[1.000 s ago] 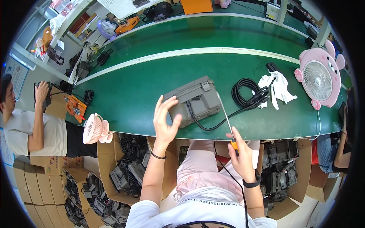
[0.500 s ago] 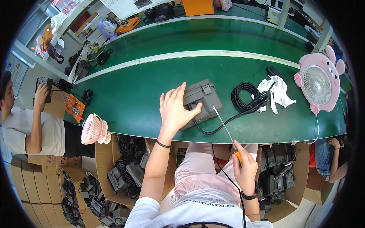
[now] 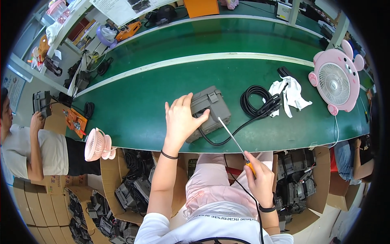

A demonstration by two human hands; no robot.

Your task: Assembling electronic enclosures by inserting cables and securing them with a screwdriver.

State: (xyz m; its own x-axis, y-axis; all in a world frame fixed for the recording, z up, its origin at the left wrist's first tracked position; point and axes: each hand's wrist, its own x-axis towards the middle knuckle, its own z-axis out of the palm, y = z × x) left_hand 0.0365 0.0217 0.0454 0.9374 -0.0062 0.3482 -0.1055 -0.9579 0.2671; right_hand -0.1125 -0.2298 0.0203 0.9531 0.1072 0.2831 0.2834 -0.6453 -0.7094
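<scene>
A grey plastic box (image 3: 217, 106) with latches sits at a slant on the green bench. My left hand (image 3: 181, 121) grips its left side, thumb across the near face and fingers along the far edge. In my right hand (image 3: 260, 181), near the bench's front edge, is a screwdriver (image 3: 232, 137) with a long thin shaft and a yellow-orange and black handle. Its tip points at the box's right-hand side; whether it touches is unclear. A black cable (image 3: 219, 144) runs from the box's near side to a coil (image 3: 256, 99) at its right.
White gloves (image 3: 294, 95) lie beyond the coil, beside a pink animal-shaped fan (image 3: 334, 83). A small pink fan (image 3: 96, 145) stands at the front left edge. Cartons of grey boxes (image 3: 298, 179) flank my legs. At the left a co-worker (image 3: 38, 142) holds a similar box (image 3: 42, 102).
The view has shifted slightly, moving the bench items left in the picture. My hands keep their hold on box and screwdriver. The co-worker's hand sits lower on the other box.
</scene>
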